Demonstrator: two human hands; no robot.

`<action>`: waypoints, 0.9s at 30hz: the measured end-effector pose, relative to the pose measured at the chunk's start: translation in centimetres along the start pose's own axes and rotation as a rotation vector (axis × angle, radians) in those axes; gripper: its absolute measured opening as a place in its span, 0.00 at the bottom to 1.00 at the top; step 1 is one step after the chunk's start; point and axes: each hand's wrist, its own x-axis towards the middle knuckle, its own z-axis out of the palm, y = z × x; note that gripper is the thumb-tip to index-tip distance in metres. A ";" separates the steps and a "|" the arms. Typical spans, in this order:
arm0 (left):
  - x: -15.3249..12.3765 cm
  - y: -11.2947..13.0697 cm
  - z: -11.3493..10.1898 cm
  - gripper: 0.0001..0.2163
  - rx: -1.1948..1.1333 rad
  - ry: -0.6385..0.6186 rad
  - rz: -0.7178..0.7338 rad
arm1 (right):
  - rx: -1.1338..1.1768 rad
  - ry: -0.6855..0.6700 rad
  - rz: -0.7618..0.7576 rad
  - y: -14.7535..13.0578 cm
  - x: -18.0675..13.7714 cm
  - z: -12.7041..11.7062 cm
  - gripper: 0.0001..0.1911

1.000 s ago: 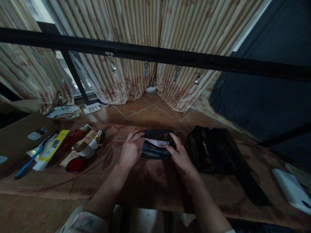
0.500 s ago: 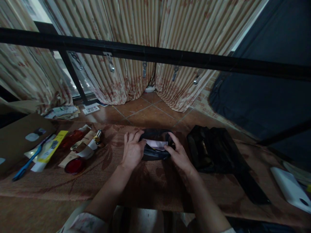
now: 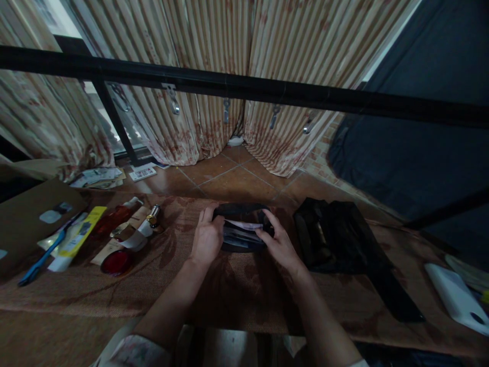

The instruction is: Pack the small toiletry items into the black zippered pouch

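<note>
A small dark pouch (image 3: 240,245) lies on the brown patterned cloth (image 3: 175,285), its mouth spread wide. Inside it, a pale pinkish flat piece (image 3: 244,224) stands near the back wall, with darker layers in front; what they are is too dim to tell. My left hand (image 3: 208,234) grips the pouch's left rim, thumb inside the opening. On the opposite side my right hand (image 3: 278,239) pinches the right rim between thumb and fingers. A black mesh bag (image 3: 344,237) with a long strap rests to the right of my right hand.
On the left lie a yellow-and-white tube (image 3: 78,239), a blue toothbrush (image 3: 42,257), a red-lidded jar (image 3: 116,262) and several bottles beside a cardboard box (image 3: 34,219). A white device (image 3: 456,298) sits far right. A black rail (image 3: 244,84) with hooks crosses behind.
The pouch's mouth is held wider, its left rim moved left with my left hand. More dark layers show inside, and the pale piece appears narrower. My right hand stays nearly in place.
</note>
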 end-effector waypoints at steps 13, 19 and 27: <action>0.0 -0.7 0.3 0.10 -0.073 0.065 -0.051 | -0.010 0.031 0.025 -0.2 0.0 0.1 0.28; 0.0 -0.9 0.1 0.12 -0.071 0.057 -0.033 | -0.075 0.052 -0.025 -0.2 0.2 -0.2 0.24; 0.0 -0.7 -0.3 0.11 -0.081 0.031 -0.033 | -0.112 0.073 -0.026 -0.1 0.3 -0.3 0.22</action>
